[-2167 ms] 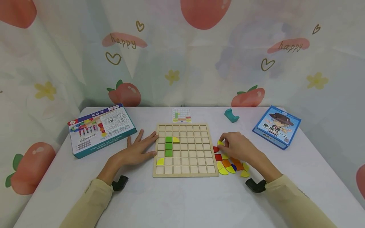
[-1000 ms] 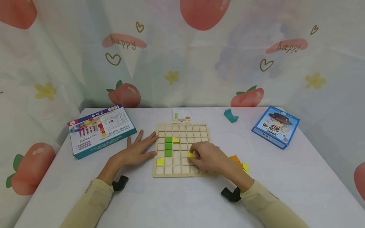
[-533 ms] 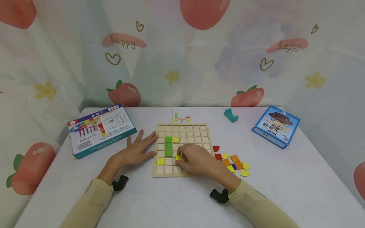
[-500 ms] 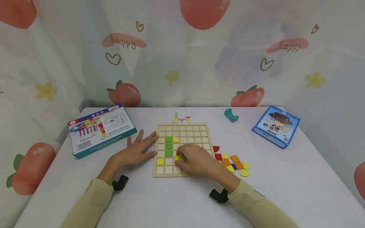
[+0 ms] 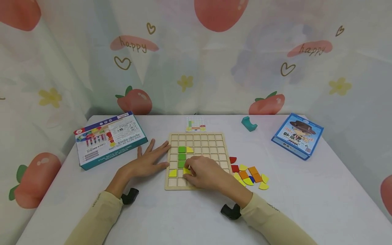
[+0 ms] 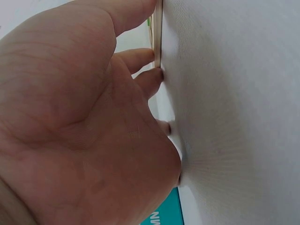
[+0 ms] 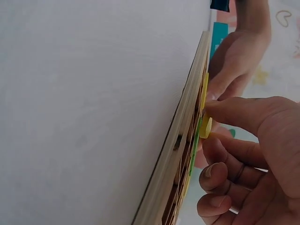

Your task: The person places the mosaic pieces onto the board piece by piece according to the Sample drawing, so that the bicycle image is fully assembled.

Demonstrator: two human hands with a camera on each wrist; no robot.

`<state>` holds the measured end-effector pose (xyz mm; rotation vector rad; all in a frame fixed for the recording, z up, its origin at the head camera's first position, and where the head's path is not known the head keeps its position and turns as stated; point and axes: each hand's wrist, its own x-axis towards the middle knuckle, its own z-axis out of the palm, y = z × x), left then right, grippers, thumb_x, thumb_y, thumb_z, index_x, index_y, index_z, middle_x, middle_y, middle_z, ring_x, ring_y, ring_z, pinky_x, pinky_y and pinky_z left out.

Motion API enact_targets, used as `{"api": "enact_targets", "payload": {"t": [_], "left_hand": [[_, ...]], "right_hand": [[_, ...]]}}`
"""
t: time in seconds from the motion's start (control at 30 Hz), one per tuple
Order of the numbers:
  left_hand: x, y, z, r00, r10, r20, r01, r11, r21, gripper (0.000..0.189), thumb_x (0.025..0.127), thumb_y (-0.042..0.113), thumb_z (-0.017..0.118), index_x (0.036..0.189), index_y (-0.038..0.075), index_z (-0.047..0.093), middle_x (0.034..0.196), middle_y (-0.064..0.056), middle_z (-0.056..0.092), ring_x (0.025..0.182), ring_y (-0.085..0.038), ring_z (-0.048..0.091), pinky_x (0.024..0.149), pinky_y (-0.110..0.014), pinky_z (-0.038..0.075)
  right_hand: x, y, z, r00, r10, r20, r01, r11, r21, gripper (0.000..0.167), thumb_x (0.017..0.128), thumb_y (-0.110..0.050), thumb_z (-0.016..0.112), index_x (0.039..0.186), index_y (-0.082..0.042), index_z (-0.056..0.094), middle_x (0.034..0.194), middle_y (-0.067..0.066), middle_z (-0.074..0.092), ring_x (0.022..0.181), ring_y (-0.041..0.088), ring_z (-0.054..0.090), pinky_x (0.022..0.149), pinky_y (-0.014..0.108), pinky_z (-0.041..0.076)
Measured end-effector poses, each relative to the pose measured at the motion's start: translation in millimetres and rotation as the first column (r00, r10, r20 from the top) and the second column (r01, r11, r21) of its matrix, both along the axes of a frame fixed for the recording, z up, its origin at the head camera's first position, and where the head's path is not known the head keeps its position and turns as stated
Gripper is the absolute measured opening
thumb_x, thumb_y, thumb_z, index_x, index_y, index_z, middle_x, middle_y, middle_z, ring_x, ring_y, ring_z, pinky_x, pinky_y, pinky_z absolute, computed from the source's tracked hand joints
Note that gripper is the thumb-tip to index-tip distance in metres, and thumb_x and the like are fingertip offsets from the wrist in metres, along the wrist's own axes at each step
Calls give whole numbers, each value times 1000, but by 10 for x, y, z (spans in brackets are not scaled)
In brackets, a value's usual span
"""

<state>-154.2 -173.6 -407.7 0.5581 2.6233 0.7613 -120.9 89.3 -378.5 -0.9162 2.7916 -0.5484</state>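
A wooden grid board lies mid-table, with several green square tiles stacked in one column. One yellow tile sits right of the top green square, another yellow tile in the left column. My right hand pinches a yellow tile between thumb and forefinger, low over the board below the green squares. My left hand lies with spread, straight fingers, its fingertips touching the board's left edge; the left wrist view shows its palm.
Loose tiles, including an orange tile and a red tile, lie right of the board. Behind it is a pattern card. A teal arched block, a blue box and a white-and-teal box stand farther out.
My right hand has picked a yellow tile from the loose pile and carried it left over the board to below the green squares. The left hand has stayed at the board's edge.
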Motion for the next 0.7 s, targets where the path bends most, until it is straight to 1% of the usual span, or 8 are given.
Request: {"api": "enact_targets", "payload": {"t": [0.23,0.37,0.53,0.7], "left_hand": [[-10,3,-8,1000,-3,1,3,1000,1,76,106,49,57,171,25,24,181,-1,12,165,-43,-19,118,-79,-25],[-18,15,2,1000,-2,6,2,1000,-2,76,107,49,56,170,25,24,181,-2,12,165,-44,-19,118,-80,-24],[-14,23,12,1000,4,14,-4,1000,-14,75,107,48,56,170,24,24,181,-1,12,165,-44,-19,119,-80,-22],[-9,21,12,1000,1,7,0,1000,-13,75,107,47,57,170,23,25,181,-2,12,165,-45,-18,118,-81,-23]], "right_hand": [[-3,-23,-17,999,17,-33,-17,1000,1,27,97,-34,78,113,-12,76,70,-9,53,63,6,50,56,20,39],[-3,-43,-27,998,25,-53,-25,1000,3,28,96,-34,78,113,-12,76,73,-8,55,67,7,51,59,21,41],[16,-69,-5,999,23,-49,-22,1000,13,29,97,-34,78,113,-10,76,79,-7,58,72,9,53,62,22,44],[18,-93,-6,999,25,-43,-24,1000,19,29,97,-34,78,114,-10,76,79,-7,57,71,8,53,60,21,42]]}}
